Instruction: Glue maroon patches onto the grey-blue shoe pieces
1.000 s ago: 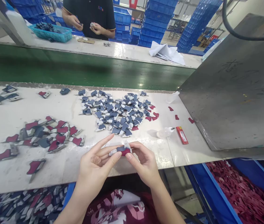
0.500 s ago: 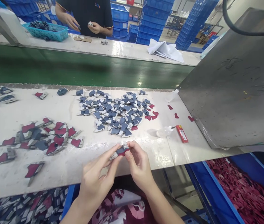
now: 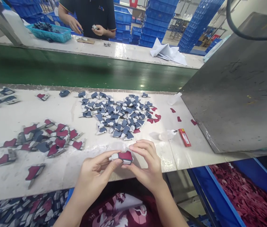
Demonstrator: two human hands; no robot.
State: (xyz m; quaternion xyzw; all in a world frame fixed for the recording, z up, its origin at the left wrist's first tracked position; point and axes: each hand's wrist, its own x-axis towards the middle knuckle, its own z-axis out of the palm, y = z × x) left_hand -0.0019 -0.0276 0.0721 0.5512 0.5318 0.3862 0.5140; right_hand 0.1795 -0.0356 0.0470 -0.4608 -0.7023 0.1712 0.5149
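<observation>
My left hand [image 3: 94, 171] pinches the left end of a small grey-and-navy moulded part [image 3: 125, 156] with a maroon piece on its upper face. Around the part's right end, the fingers of my right hand [image 3: 147, 164] are spread, the thumb at its lower edge; whether it touches is hard to tell. Beyond my hands lies a pile of navy-and-white parts [image 3: 118, 115]. To the left is a heap of similar parts with maroon faces [image 3: 60, 134]. Loose maroon pieces [image 3: 157, 116] lie by the pile's right side.
A clear bottle [image 3: 167, 135] lies beside a red box [image 3: 184, 137]. At right, a metal panel [image 3: 239, 85] slants above a blue bin of maroon pieces [image 3: 247, 192]. More parts [image 3: 25, 208] lie below the table's left edge. Across the green belt [image 3: 88, 71], another person's hands hold small parts.
The part has turned so its maroon face points up, and it sits slightly lower. My right hand's fingers have loosened and spread from their earlier pinch; my left hand keeps its hold.
</observation>
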